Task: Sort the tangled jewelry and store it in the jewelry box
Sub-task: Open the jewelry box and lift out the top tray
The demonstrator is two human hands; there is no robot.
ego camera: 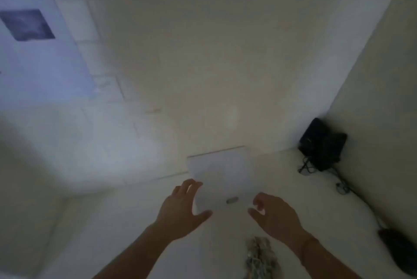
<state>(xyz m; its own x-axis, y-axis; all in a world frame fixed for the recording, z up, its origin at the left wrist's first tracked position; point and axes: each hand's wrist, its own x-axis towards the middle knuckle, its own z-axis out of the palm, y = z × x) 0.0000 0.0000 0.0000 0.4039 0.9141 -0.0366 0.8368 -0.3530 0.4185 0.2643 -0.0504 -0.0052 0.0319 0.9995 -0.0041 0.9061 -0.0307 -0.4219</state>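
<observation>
White jewelry box (222, 179), one, two hands spread apart beside it, left (182, 208), right (274, 215), one jewelry tangle (259, 258)

Two bare arms show, with no sleeves. The left hand (180, 207) and right hand (276, 215) wear nothing.

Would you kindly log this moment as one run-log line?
phase: reaching | left hand: open beside closed white jewelry box | right hand: open beside box | tangled jewelry: untouched, near edge
</observation>
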